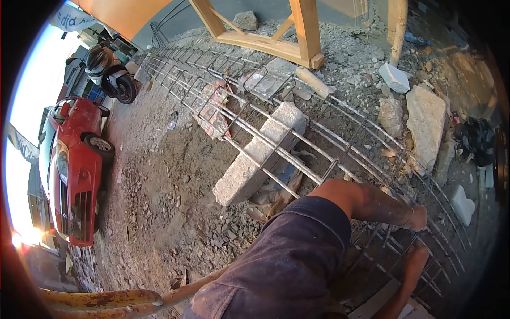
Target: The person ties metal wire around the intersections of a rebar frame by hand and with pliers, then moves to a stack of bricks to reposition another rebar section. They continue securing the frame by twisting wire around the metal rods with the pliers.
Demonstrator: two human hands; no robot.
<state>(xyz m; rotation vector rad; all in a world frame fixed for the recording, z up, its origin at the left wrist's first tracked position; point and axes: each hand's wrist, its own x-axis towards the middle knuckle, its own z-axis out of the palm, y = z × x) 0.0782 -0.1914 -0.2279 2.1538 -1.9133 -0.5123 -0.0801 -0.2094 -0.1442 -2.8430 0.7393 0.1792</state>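
A long rebar cage (297,166), made of parallel steel rods with square stirrups, runs diagonally from the upper left to the lower right. My left hand (417,218) reaches across from a dark sleeve, with a thin band at its wrist. Its fingers are curled at a rod near the cage's right end. Just below it, my right hand (416,257) comes up from the bottom edge, fingers drawn together among the bars and stirrups. Whatever lies between those fingers is too small to make out.
A pale concrete block (239,178) lies beneath the cage. Broken slabs (426,125) and rubble surround it. A wooden frame (260,47) stands at the top. A red car (79,175) and a motorcycle (114,77) are at left; a rusty yellow pipe (101,299) crosses the bottom left.
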